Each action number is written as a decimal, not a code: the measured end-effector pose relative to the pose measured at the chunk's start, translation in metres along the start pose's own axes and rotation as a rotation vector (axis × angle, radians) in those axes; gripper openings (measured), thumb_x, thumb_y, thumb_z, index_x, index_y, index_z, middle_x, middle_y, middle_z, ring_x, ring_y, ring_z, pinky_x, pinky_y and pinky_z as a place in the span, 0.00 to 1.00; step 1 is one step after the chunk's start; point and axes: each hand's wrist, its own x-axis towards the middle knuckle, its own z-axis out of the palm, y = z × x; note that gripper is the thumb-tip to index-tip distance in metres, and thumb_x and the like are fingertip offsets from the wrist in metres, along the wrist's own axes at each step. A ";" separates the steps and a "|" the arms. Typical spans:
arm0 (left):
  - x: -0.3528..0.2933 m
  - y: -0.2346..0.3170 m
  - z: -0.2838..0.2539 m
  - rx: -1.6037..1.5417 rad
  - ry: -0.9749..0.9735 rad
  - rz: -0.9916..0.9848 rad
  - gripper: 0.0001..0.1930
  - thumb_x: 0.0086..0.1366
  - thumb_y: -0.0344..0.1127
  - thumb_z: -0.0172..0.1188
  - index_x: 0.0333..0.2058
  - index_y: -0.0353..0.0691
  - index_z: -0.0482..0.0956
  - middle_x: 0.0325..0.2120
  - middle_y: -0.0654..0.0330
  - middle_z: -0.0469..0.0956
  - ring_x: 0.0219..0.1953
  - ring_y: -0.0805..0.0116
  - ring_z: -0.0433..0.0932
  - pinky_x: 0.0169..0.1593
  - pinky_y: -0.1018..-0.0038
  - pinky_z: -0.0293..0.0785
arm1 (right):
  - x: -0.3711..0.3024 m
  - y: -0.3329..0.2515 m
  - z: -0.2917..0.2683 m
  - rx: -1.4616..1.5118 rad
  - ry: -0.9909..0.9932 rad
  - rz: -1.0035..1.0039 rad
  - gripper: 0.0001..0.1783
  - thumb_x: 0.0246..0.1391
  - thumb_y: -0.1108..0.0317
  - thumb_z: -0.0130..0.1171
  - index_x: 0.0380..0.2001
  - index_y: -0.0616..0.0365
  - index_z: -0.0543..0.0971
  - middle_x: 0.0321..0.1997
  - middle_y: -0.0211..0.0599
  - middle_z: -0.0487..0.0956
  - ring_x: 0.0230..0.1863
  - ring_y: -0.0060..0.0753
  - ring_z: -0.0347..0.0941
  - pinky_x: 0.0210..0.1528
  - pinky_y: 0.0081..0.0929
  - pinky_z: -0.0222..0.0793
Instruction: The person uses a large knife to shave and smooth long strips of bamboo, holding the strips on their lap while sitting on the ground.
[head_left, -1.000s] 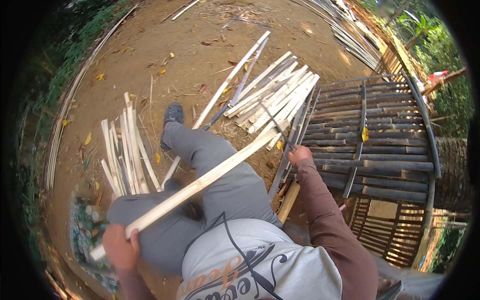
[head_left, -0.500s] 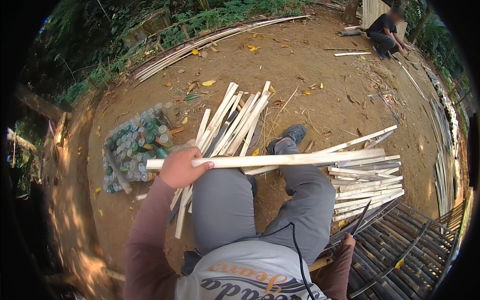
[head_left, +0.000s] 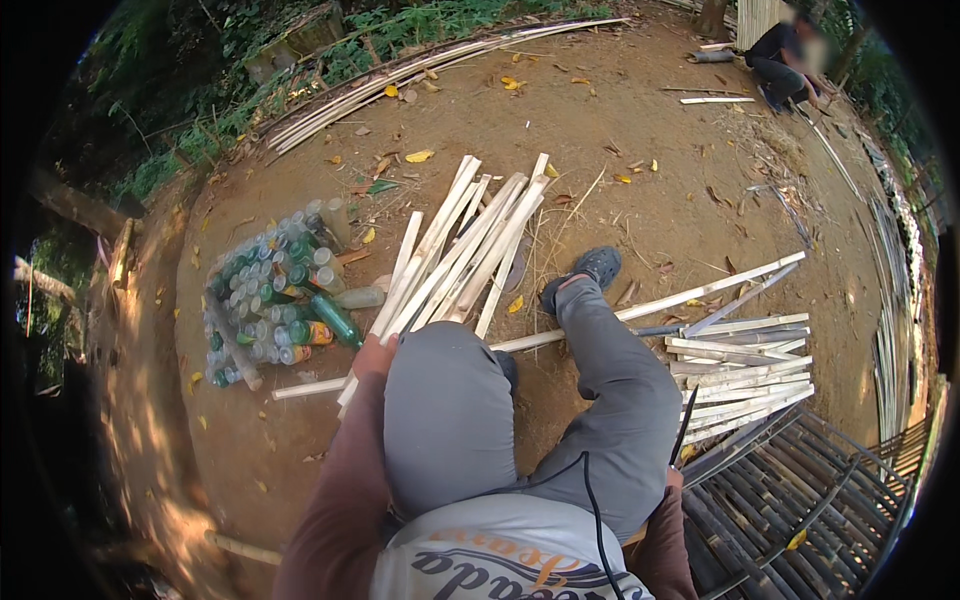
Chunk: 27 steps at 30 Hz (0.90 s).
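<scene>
My left hand (head_left: 374, 356) is low beside my left knee, curled at the near end of a pale split-bamboo strip (head_left: 462, 250); the knee hides part of the fingers. That strip lies slanting on a loose pile of similar strips in front of me. At my right thigh, my right hand (head_left: 674, 480) is closed on a knife, mostly hidden by the leg and sleeve, with its dark narrow blade (head_left: 686, 428) pointing up and away. Beyond the blade lies a stack of short bamboo strips (head_left: 745, 375). A long strip (head_left: 710, 284) stretches across the ground past my right foot.
Glass bottles (head_left: 270, 300) stand bunched at the left, a stick lying against them. A dark bamboo-slat rack (head_left: 790, 500) is close at my right. Long poles (head_left: 430, 75) lie along the far edge. Another person (head_left: 780, 65) crouches at the far right.
My left hand has swung the bamboo strip from across my knees down to the left, onto the pile. My right hand and the knife have shifted slightly left.
</scene>
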 end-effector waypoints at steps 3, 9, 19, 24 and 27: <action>0.025 0.020 0.017 0.090 -0.076 -0.070 0.34 0.68 0.65 0.60 0.56 0.38 0.76 0.55 0.41 0.82 0.60 0.45 0.81 0.62 0.51 0.75 | -0.007 -0.025 -0.005 -0.006 0.055 0.008 0.29 0.59 0.49 0.62 0.37 0.72 0.85 0.30 0.56 0.85 0.38 0.48 0.84 0.45 0.45 0.75; 0.076 -0.030 -0.010 0.038 -0.225 0.076 0.35 0.67 0.63 0.63 0.59 0.39 0.77 0.60 0.45 0.79 0.67 0.47 0.74 0.65 0.56 0.72 | 0.029 -0.105 0.022 0.181 -0.125 -0.100 0.17 0.60 0.57 0.62 0.24 0.60 0.79 0.16 0.35 0.73 0.14 0.37 0.68 0.19 0.39 0.63; -0.065 0.144 -0.124 -0.912 -0.448 0.426 0.24 0.82 0.52 0.50 0.60 0.38 0.77 0.54 0.56 0.81 0.57 0.65 0.79 0.62 0.67 0.73 | 0.071 -0.060 0.082 0.002 -0.147 0.053 0.46 0.54 0.30 0.63 0.45 0.73 0.85 0.48 0.64 0.86 0.57 0.59 0.83 0.54 0.47 0.77; -0.118 0.184 -0.178 -0.520 -0.126 0.712 0.18 0.80 0.45 0.54 0.57 0.37 0.78 0.51 0.59 0.81 0.57 0.68 0.76 0.63 0.70 0.71 | 0.018 -0.120 0.080 -0.018 -0.217 0.136 0.35 0.54 0.43 0.68 0.46 0.70 0.86 0.48 0.62 0.87 0.54 0.57 0.85 0.54 0.43 0.78; -0.132 0.252 -0.163 -0.522 -0.244 0.819 0.16 0.77 0.38 0.60 0.56 0.35 0.78 0.50 0.57 0.81 0.56 0.68 0.77 0.62 0.69 0.72 | 0.044 -0.100 0.077 0.026 -0.103 0.170 0.32 0.53 0.46 0.68 0.44 0.69 0.87 0.45 0.60 0.88 0.50 0.56 0.86 0.51 0.44 0.79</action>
